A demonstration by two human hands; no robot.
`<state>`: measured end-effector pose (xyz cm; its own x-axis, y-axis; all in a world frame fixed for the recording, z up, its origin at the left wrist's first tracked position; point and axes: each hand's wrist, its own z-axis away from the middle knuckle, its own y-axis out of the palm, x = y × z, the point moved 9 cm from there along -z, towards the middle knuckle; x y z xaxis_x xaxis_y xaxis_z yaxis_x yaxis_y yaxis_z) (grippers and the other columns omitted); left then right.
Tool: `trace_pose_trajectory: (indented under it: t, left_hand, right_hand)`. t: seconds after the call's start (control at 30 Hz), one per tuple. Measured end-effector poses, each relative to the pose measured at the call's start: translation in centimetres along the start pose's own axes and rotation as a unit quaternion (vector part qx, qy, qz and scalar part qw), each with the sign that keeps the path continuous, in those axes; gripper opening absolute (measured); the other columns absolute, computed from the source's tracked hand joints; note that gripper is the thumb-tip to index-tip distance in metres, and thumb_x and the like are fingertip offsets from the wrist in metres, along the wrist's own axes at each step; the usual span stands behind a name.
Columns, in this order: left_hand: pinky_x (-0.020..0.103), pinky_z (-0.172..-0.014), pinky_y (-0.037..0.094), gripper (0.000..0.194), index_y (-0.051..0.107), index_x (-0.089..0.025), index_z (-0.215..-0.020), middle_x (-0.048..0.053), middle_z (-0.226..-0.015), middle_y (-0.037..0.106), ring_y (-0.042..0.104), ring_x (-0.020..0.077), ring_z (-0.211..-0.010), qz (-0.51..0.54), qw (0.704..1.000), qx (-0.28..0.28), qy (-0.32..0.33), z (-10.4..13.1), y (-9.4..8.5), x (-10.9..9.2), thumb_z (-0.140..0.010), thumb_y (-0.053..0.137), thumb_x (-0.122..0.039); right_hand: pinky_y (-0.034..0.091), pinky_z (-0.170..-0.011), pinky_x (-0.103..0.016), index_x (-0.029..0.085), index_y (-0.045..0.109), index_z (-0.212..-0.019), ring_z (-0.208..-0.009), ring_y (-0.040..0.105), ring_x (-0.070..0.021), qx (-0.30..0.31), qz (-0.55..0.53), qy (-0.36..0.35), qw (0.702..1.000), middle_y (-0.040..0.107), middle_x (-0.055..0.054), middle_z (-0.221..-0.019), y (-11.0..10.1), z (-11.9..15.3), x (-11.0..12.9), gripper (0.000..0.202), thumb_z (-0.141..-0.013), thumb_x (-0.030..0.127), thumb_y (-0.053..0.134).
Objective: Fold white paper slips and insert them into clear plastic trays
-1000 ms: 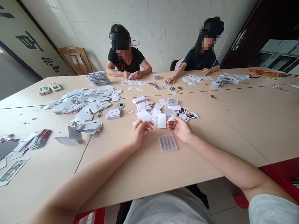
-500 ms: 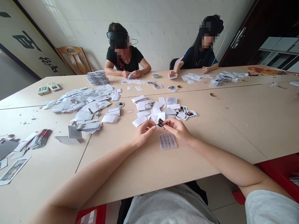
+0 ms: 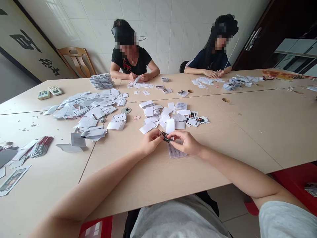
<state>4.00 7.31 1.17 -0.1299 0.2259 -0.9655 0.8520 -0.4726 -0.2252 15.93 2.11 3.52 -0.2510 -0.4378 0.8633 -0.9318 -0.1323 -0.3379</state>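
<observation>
A small black printed card [image 3: 167,137] is pinched between both hands above the table. My left hand [image 3: 151,142] grips its left end, with thumb and fingers closed. On its right side my right hand [image 3: 186,142] holds it the same way. Below the right hand lies a clear plastic case [image 3: 176,152] with several small dark items inside; its upper part is hidden by the hand. Just beyond my hands spreads a pile of white folded cards [image 3: 170,125], with some black printed cards [image 3: 198,119] at its right side.
A large heap of white papers [image 3: 85,107] spreads to the left, near a tape roll [image 3: 126,110]. Red-edged cards [image 3: 44,147] lie further left. Two people [image 3: 132,62] [image 3: 213,56] sit across the table [image 3: 237,138]. Another clear case [image 3: 181,105] stands behind the white cards.
My hands have turned the black card flatter and moved it slightly left, so more of its face shows. The right hand now covers part of the case. The far-right person's hands have come together.
</observation>
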Motion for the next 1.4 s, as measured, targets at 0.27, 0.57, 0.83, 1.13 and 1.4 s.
trace_pose_trajectory:
  t: [0.27,0.57,0.83,1.13,1.4]
  left_hand:
    - [0.024,-0.054,0.028,0.030,0.045,-0.016,-0.057,-0.002,-0.056,0.046,0.040,0.0104,-0.056,0.015,0.999,-0.042,-0.016,-0.3,-1.0,0.2,-0.076,0.057,-0.035]
    - [0.023,-0.048,0.018,0.034,0.049,-0.016,-0.062,-0.004,-0.055,0.040,0.028,0.0066,-0.049,0.005,0.998,-0.048,-0.045,-0.4,-1.1,1.0,-0.075,0.061,-0.045]
    - [0.022,-0.044,0.016,0.046,0.042,-0.015,-0.050,-0.007,-0.046,0.028,0.021,0.0050,-0.046,-0.114,0.992,-0.057,-0.024,0.2,-0.9,-0.3,-0.068,0.066,-0.049]
    - [0.021,-0.047,0.025,0.038,0.051,-0.015,-0.055,-0.005,-0.050,0.038,0.031,0.0066,-0.049,-0.144,0.989,-0.023,0.022,0.3,-0.3,-1.4,-0.073,0.062,-0.047]
    - [0.022,-0.052,0.031,0.033,0.055,-0.015,-0.062,-0.004,-0.056,0.042,0.035,0.0080,-0.054,-0.129,0.990,-0.010,0.052,0.5,-0.2,-1.8,-0.078,0.059,-0.044]
  right_hand:
    - [0.049,-0.085,-0.037,0.024,0.057,-0.113,-0.088,0.063,-0.0184,-0.022,-0.064,0.035,0.997,0.064,-0.004,-0.103,-1.0,-0.2,-1.2,0.039,-0.076,0.012,0.053]
    - [0.049,-0.060,-0.032,0.019,0.065,-0.072,-0.058,0.060,-0.0172,-0.156,-0.038,0.103,0.982,0.065,-0.003,-0.066,-4.0,-0.2,-3.3,0.019,-0.074,0.038,0.066]
    - [0.029,-0.045,-0.023,0.018,0.045,-0.056,-0.047,0.036,-0.0082,-0.051,0.030,0.087,0.995,0.041,0.005,-0.050,-1.2,-0.1,-1.2,0.039,-0.072,0.047,0.066]
    - [0.031,-0.049,-0.023,0.018,0.049,-0.066,-0.049,0.040,-0.0093,-0.079,0.136,0.049,0.986,0.049,0.002,-0.057,-1.5,-0.3,-1.4,0.027,-0.083,0.039,0.051]
    - [0.028,-0.048,-0.024,0.018,0.048,-0.065,-0.049,0.039,-0.0096,-0.066,0.132,0.063,0.987,0.049,0.002,-0.058,-1.4,-0.4,-2.1,0.025,-0.085,0.035,0.046]
